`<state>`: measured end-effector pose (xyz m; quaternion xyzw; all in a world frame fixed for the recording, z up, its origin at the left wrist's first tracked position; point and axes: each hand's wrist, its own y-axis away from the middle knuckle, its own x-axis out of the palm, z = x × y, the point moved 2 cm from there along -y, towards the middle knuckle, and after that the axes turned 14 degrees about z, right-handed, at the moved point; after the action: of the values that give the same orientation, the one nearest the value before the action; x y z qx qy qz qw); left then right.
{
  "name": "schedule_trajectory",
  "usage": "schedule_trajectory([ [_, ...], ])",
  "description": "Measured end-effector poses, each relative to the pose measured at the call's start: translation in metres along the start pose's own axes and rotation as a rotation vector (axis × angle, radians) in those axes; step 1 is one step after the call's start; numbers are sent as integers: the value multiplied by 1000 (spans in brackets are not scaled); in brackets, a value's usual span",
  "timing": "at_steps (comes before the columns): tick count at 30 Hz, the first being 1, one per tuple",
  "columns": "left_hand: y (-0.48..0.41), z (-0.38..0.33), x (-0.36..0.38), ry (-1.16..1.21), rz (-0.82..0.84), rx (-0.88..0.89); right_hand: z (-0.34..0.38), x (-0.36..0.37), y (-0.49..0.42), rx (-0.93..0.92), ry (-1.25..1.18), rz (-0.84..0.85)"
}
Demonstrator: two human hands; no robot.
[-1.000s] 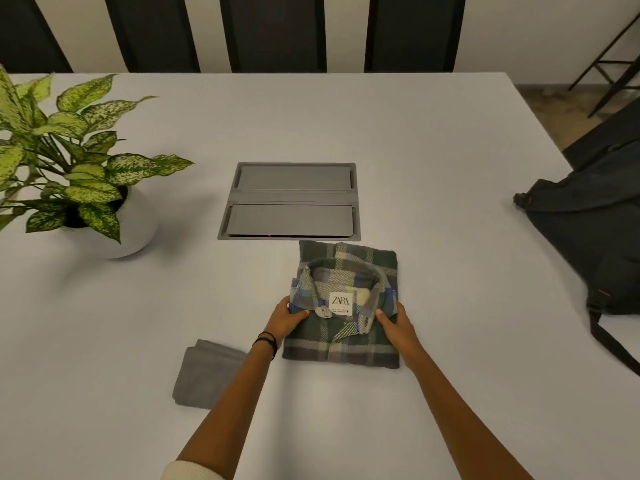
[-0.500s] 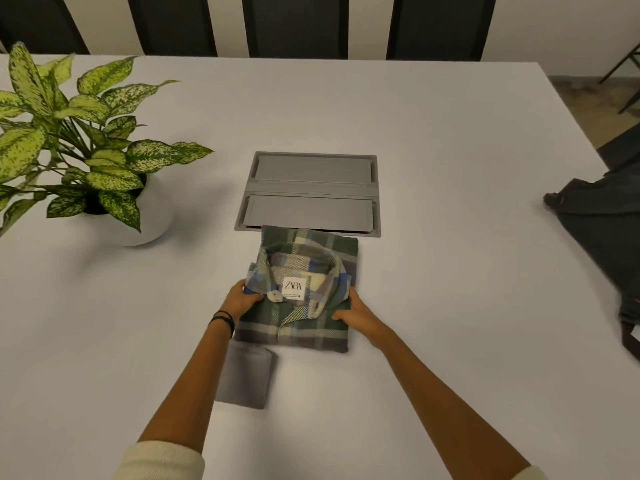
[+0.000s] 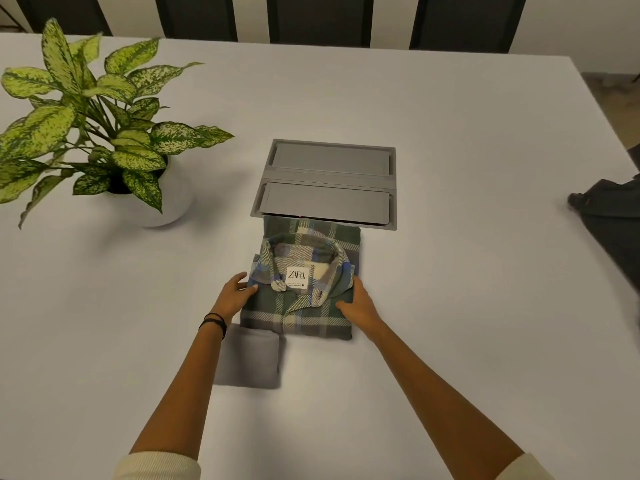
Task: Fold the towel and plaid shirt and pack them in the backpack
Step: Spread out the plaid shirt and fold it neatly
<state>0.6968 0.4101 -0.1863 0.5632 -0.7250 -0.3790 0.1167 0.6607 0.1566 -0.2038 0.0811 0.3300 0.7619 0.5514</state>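
Note:
The folded green, blue and cream plaid shirt lies collar-up on the white table, just in front of a grey hatch. My left hand grips its left edge with the thumb on top. My right hand holds its right edge the same way. A folded grey towel lies flat by the shirt's near left corner, partly hidden under my left forearm. The dark backpack lies at the table's right edge, cut off by the frame.
A grey two-lid cable hatch is set into the table behind the shirt. A leafy plant in a white pot stands at the left. Dark chairs line the far side.
Both hands have slid the folded shirt to the left, so it now sits next to the towel's far edge. My view has swung left, pushing the backpack toward the frame edge.

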Motion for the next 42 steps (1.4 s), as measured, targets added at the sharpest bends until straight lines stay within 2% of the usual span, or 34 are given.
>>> schedule_trajectory([
  [4, 13, 2, -10, -73, -45, 69, -3, 17, 16, -153, 119, -312],
  [6, 22, 6, -16, -100, -73, 91, 2, 32, 32, -317, 180, -378],
  [9, 35, 21, -25, -105, -124, 89, 12, 61, 52, -563, 352, -250],
  [12, 48, 42, -27, -76, -134, 36, 14, 93, 61, -655, 546, 65],
  [15, 60, 65, -23, -48, -139, -48, 2, 117, 58, -614, 687, 328],
  [17, 67, 78, -17, -46, -140, -86, -5, 126, 54, -557, 764, 405],
  [23, 76, 101, -8, 45, -119, -114, -14, 131, 44, -425, 910, 499],
  [31, 83, 98, -7, 74, 17, -224, -11, 128, 49, -320, 813, 546],
  [37, 98, 73, -31, -68, 232, -53, 21, 123, 57, -465, 610, 187],
  [39, 104, 57, -37, -129, 359, 44, 25, 124, 57, -476, 587, 217],
  [42, 108, 37, -42, -256, 488, 151, 24, 126, 58, -355, 411, 442],
])
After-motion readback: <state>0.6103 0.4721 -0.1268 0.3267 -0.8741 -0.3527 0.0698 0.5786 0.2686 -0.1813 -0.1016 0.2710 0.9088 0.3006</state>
